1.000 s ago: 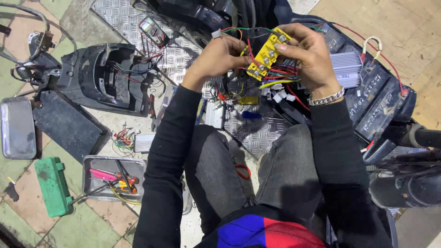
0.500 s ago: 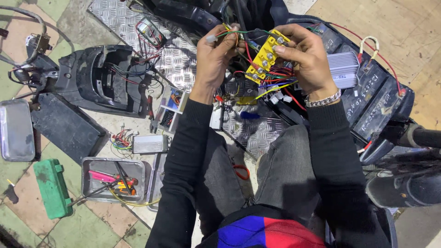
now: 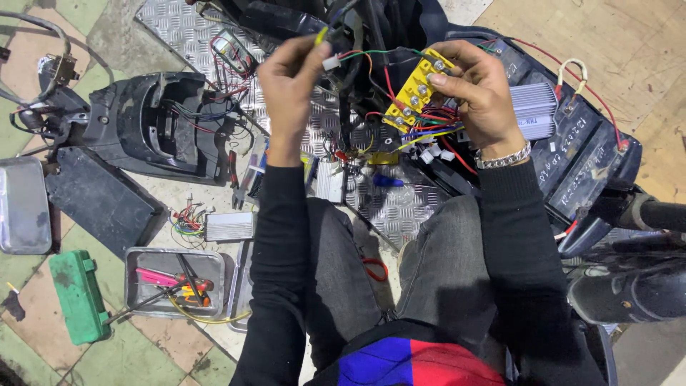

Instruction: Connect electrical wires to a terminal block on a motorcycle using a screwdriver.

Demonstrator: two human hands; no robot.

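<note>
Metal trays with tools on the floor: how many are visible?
1 tool tray, low on the left beside the green case. A second tray adjoins it, its contents hidden by the sleeve.

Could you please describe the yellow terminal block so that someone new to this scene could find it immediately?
Start at the checkered metal plate on the floor, then look above it to the person's right hand. The yellow terminal block sits in its grip, the only bright yellow piece there, with a row of silver screws and coloured wires trailing from it.

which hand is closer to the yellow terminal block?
Right. The right hand grips the yellow terminal block directly, fingers on its edge. The left hand is off to its left, pinching a white connector on the wires.
</note>
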